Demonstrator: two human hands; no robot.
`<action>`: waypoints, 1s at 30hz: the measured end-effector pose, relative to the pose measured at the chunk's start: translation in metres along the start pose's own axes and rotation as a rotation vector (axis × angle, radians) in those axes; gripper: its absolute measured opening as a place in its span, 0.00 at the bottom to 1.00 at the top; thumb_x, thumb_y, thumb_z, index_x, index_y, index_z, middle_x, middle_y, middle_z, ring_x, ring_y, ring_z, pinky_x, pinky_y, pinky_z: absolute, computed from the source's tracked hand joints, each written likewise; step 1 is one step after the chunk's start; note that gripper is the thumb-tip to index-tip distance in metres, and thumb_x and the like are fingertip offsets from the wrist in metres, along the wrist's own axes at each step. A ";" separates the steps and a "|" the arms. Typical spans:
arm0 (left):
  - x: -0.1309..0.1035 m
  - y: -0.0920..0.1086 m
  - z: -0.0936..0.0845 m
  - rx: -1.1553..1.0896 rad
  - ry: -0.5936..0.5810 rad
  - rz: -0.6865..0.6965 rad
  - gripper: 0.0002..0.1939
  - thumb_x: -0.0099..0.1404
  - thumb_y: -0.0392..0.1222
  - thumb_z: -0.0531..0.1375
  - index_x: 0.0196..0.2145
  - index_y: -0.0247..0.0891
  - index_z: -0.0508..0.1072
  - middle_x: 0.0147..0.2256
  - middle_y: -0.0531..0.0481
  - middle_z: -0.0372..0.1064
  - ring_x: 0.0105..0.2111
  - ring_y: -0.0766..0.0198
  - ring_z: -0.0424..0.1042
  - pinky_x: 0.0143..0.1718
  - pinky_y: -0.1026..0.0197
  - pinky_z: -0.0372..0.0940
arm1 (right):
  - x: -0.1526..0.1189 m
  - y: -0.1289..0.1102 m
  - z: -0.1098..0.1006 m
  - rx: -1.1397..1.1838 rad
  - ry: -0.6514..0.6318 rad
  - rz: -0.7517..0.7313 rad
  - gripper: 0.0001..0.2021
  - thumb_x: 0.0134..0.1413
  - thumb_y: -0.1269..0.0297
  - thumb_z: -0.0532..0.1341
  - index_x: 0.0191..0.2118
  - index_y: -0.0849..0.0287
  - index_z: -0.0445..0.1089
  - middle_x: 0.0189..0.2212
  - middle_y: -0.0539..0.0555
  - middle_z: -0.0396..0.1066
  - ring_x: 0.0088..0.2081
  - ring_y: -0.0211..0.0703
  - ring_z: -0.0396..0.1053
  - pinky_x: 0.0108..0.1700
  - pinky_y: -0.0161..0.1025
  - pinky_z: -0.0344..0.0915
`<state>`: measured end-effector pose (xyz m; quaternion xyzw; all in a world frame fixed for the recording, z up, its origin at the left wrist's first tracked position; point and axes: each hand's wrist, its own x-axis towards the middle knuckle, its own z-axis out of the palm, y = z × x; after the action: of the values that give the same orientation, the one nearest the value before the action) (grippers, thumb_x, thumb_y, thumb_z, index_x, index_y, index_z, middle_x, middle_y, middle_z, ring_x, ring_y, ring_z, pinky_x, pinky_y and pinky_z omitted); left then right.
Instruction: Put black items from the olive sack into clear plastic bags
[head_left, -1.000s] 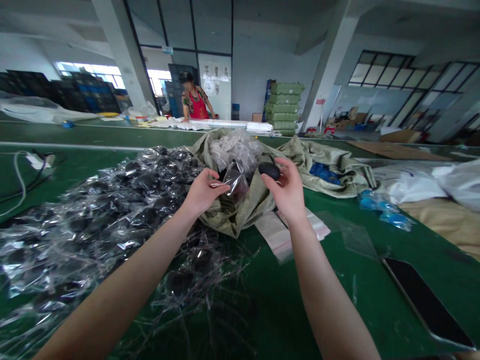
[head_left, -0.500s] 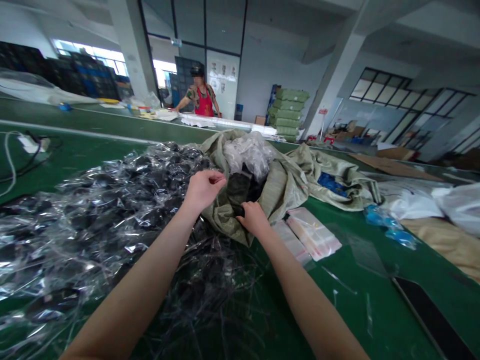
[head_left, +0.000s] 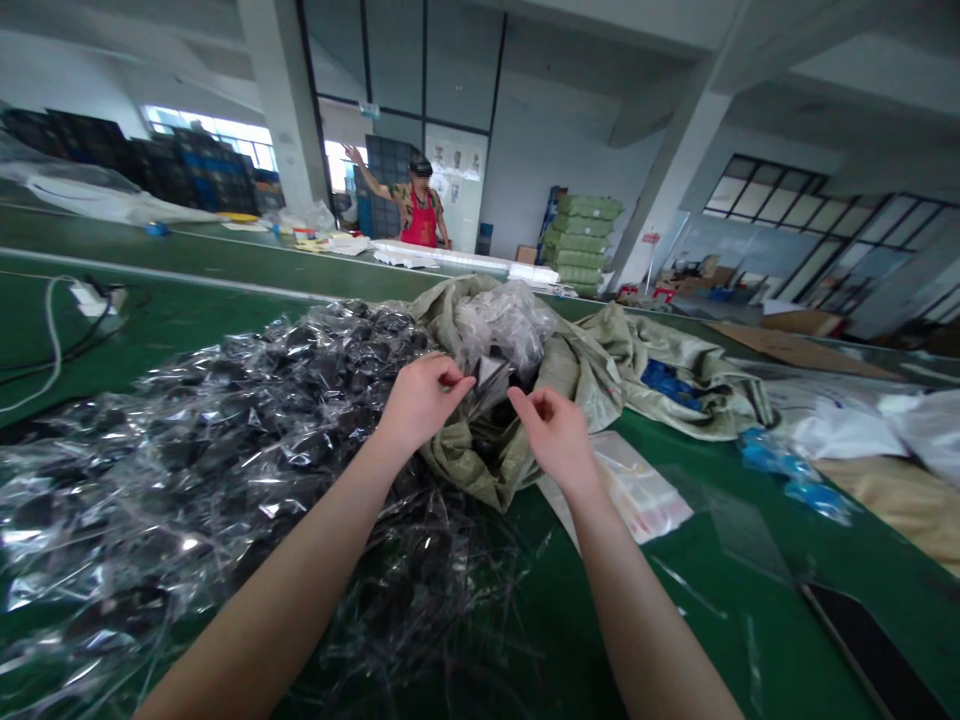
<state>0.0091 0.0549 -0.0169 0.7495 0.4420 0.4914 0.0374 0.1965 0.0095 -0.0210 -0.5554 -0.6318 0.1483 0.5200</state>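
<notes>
My left hand (head_left: 426, 402) is closed in a pinch on a small clear plastic bag (head_left: 491, 382), held over the mouth of a woven sack (head_left: 469, 465). Close to the bag's other side is my right hand (head_left: 553, 432), its thumb and forefinger drawn together; what they grip is too small to make out. Inside the sack lie dark pieces, partly hidden, and a bunch of crumpled clear plastic (head_left: 506, 318). A broad heap of black pieces wrapped in clear film (head_left: 277, 400) spreads to the left, beneath and beside my left forearm.
Flat clear bags (head_left: 637, 485) lie right of the sack, partly behind my right forearm. Farther right are a second sack (head_left: 611, 330) with blue contents, blue plastic (head_left: 795, 475) and a phone (head_left: 874, 640). A power strip (head_left: 97, 298) is at left. A person in a red apron (head_left: 421, 220) stands across the table.
My right hand has come up out of the sack's mouth, close to my left fingertips. The plastic bag now shows between both hands. The person across the table has raised an arm.
</notes>
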 end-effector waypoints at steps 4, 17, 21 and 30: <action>-0.005 0.012 0.002 0.270 -0.039 0.338 0.11 0.66 0.39 0.57 0.26 0.37 0.70 0.30 0.49 0.68 0.34 0.62 0.67 0.36 0.60 0.60 | 0.000 -0.008 0.002 0.346 -0.156 0.252 0.25 0.51 0.37 0.58 0.27 0.58 0.69 0.27 0.55 0.75 0.24 0.42 0.71 0.19 0.36 0.63; -0.007 0.015 0.006 0.260 -0.201 0.403 0.10 0.65 0.44 0.61 0.28 0.37 0.72 0.32 0.48 0.69 0.36 0.61 0.68 0.40 0.59 0.61 | 0.011 0.003 -0.023 0.253 -0.005 0.123 0.13 0.54 0.54 0.58 0.29 0.58 0.70 0.29 0.54 0.74 0.28 0.43 0.71 0.25 0.38 0.66; -0.003 0.007 0.001 0.171 -0.315 0.371 0.09 0.63 0.44 0.63 0.29 0.36 0.73 0.31 0.49 0.69 0.36 0.61 0.69 0.40 0.61 0.62 | 0.008 -0.001 -0.036 -0.032 0.032 -0.246 0.16 0.51 0.65 0.59 0.48 0.56 0.69 0.49 0.59 0.70 0.50 0.52 0.69 0.46 0.49 0.69; 0.000 0.004 -0.007 0.061 -0.422 0.419 0.09 0.62 0.44 0.64 0.29 0.37 0.72 0.30 0.51 0.68 0.35 0.62 0.68 0.38 0.62 0.61 | 0.003 -0.008 -0.037 -0.201 -0.261 -0.331 0.07 0.54 0.70 0.59 0.36 0.56 0.75 0.33 0.52 0.78 0.34 0.43 0.74 0.39 0.41 0.69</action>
<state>0.0063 0.0492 -0.0113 0.9108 0.2748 0.3082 0.0037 0.2230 -0.0052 0.0019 -0.4692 -0.7879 0.0677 0.3929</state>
